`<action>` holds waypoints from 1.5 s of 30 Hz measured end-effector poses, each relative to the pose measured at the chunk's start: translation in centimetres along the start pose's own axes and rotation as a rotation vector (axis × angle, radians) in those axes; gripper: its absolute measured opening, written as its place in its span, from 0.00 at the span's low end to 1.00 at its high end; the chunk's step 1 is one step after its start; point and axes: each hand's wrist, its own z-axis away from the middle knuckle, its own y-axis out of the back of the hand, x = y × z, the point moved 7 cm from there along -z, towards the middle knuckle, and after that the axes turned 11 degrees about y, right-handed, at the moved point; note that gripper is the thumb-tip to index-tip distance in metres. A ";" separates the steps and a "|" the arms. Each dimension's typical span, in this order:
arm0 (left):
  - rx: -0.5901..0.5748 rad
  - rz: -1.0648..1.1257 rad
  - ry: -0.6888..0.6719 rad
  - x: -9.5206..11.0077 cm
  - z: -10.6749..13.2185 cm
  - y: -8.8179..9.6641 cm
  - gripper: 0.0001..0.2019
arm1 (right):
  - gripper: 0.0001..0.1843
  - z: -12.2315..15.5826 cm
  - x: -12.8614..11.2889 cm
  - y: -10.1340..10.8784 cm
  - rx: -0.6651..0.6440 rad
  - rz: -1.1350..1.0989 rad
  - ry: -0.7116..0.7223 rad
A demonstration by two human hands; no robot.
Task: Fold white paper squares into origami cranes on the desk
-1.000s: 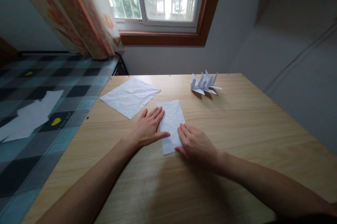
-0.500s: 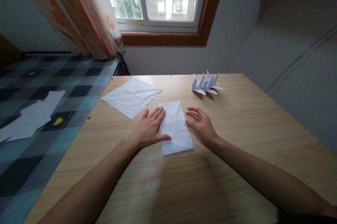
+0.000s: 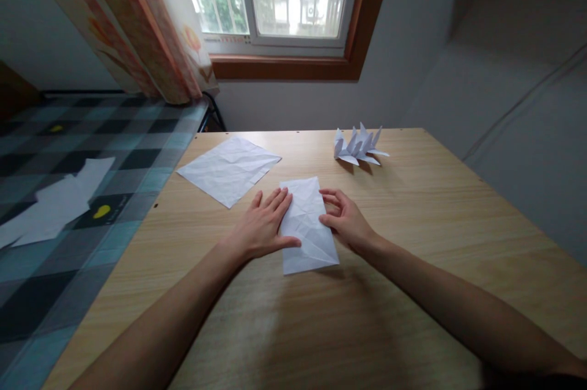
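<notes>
A creased white sheet of paper (image 3: 308,219), folded into a rectangle, lies between my hands on the wooden table. My left hand (image 3: 265,225) rests flat along its left edge, fingers stretched out and thumb across the paper. At the right edge, my right hand (image 3: 345,219) has its thumb on top of the paper and its curled fingers at or under the edge, pinching it. That edge looks slightly raised from the table.
Beyond my left hand lies another creased white sheet (image 3: 229,170), diamond-wise. Several pointed folded paper figures (image 3: 360,147) stand in a cluster at the table's far side. On the checked bedspread (image 3: 41,292) at left are loose white paper pieces (image 3: 59,203).
My right hand has moved left onto the paper's right edge and taken hold of it. The paper and my left hand have shifted slightly to the right.
</notes>
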 end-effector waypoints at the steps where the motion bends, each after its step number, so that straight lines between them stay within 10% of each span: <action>1: 0.002 0.003 -0.001 0.1 0.0 0.0 0.52 | 0.26 0.0 0.1 -0.2 -0.020 0.013 0.009; 9: 0.109 0.163 0.055 -0.6 0.1 0.8 0.50 | 0.16 -0.3 0.0 1.1 0.098 0.059 0.103; 21: 0.119 1.173 0.148 0.8 0.3 0.3 0.22 | 0.16 0.1 -0.7 0.0 0.012 0.021 0.198; 34: -0.003 1.366 0.168 0.1 -0.2 0.0 0.34 | 0.14 0.2 0.0 0.0 0.068 -0.005 0.110; 45: 0.071 1.406 0.135 -0.5 -0.3 0.1 0.42 | 0.35 -0.2 0.2 0.2 0.080 -0.224 0.034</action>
